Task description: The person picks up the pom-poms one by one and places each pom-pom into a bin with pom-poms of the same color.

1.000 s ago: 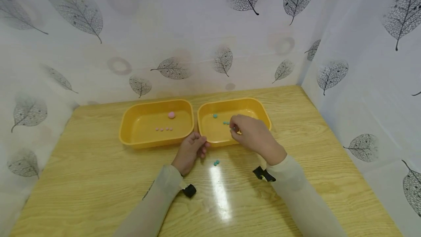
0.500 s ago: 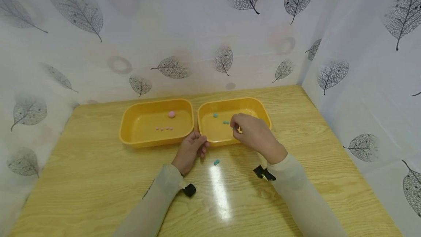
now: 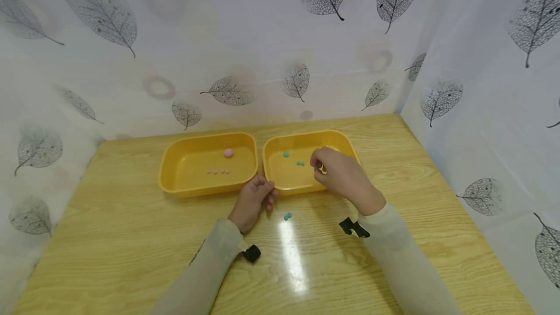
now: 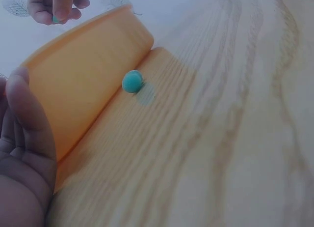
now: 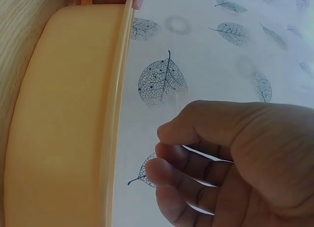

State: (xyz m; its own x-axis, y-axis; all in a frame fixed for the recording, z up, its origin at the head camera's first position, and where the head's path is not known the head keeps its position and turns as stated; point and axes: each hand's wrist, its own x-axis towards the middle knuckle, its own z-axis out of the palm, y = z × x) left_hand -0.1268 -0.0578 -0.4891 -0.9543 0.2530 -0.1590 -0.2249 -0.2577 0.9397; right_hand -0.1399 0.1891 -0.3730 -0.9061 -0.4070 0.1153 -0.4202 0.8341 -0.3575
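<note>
My left hand (image 3: 253, 202) grips the near left corner of the right-hand yellow tray (image 3: 282, 175), its thumb at the rim. Above that tray's right part, my right hand (image 3: 343, 176) has thumb and index finger together; in the left wrist view a small teal ball (image 4: 56, 19) shows pinched at its fingertips. A larger teal ball (image 3: 286, 154) and two small teal balls (image 3: 300, 163) lie inside the tray. In front of it, two more teal balls (image 3: 288, 216) sit close together on the table; the left wrist view shows them nearly in line as teal balls (image 4: 132, 81).
Left of this tray stands another yellow tray (image 3: 188, 178). It holds one larger pink ball (image 3: 228, 152) and several small pink balls (image 3: 215, 172) in a row. Leaf-patterned white sheets (image 3: 258, 52) enclose the wooden table (image 3: 131, 237) at the back and sides.
My right hand has shifted slightly right and away over the tray, still with thumb and finger together. The left hand has stayed at the tray's corner. The balls lie as before.
</note>
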